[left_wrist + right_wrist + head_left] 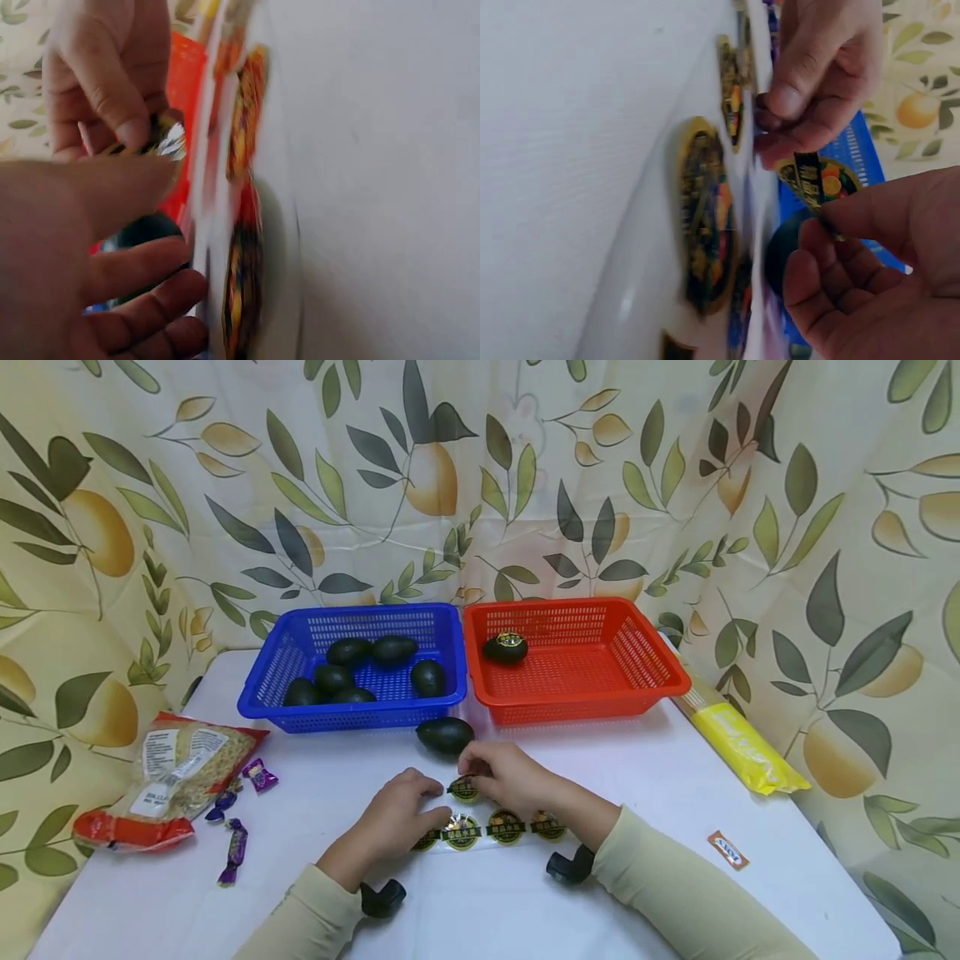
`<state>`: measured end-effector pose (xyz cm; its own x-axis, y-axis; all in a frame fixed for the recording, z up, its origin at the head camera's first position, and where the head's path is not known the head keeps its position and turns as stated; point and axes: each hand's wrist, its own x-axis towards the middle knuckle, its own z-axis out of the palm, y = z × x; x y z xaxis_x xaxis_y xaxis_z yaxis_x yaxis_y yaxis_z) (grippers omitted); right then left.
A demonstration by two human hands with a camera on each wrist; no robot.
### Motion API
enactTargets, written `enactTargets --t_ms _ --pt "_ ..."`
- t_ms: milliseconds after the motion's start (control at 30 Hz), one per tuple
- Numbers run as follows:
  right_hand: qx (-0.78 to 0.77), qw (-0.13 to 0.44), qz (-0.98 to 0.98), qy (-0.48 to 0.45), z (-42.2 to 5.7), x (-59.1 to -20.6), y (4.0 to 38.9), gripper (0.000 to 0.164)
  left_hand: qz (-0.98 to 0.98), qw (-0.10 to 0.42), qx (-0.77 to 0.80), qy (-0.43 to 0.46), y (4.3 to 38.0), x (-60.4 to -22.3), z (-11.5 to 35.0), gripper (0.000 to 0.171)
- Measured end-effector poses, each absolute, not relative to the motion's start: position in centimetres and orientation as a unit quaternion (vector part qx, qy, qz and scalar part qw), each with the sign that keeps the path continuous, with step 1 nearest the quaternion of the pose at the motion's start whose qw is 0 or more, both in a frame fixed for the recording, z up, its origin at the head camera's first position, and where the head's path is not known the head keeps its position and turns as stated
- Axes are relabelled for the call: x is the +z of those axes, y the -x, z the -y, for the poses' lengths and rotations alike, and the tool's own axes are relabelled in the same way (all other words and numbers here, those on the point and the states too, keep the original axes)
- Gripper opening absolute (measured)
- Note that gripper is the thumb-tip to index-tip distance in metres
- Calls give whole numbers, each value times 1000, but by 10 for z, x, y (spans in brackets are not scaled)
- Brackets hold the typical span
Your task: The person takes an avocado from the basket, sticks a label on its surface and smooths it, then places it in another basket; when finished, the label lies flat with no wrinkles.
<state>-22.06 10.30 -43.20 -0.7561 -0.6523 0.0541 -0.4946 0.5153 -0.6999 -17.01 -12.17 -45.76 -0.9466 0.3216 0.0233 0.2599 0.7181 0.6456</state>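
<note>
1. Two pale sleeves (pixel 697 885) come nearest to me, with black wrist pieces (pixel 383 899) showing just beside the cuffs.

2. Ahead of them, a clear strip of round stickers (pixel 506 827) lies on the white worktop (pixel 465 918). It seems light enough to slide or curl if one of its stickers catches a fingertip.

3. Over the strip, the left hand (pixel 393 817) has a loose grip, thumb and fingers apart. From the blurred wrist views I can't tell whether it touches the lifted sticker or merely sits beside it.

4. Facing it, the right hand (pixel 510 772) has a nearly closed grip, thumb and finger pinching the edge of one loose sticker (pixel 463 788), held up between the two hands. If it's as tacky as I suppose, it could fold onto itself or cling to a thumb, should the pinch shift or both hands grab at once.

5. Just beyond, a single dark fruit (pixel 445 736) lies on its side in front of the baskets. A careless knuckle could roll it, since nothing braces it; a damp skin might also make a sticker lift.

6. Farther back, the blue basket (pixel 337 720) holds six plain fruits; the red basket (pixel 577 712) beside it holds one stickered fruit (pixel 506 648).

7. Behind everything hangs a leaf-patterned curtain (pixel 450 543).
</note>
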Motion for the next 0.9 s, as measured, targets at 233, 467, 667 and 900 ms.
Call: enactTargets --t_ms 233,467,667,900 --pt "-435 135 -837 302 -104 -421 225 18 -864 20 499 -66 172 -450 111 19" --pt "-523 135 -807 241 -102 -414 226 23 -828 18 561 -6 179 -441 108 19" --pt "-521 123 -827 171 -101 -415 234 29 -808 28 587 28 190 -437 106 18" --pt "-493 73 -860 112 -86 -426 246 25 -816 -1 574 66 215 -440 102 23"
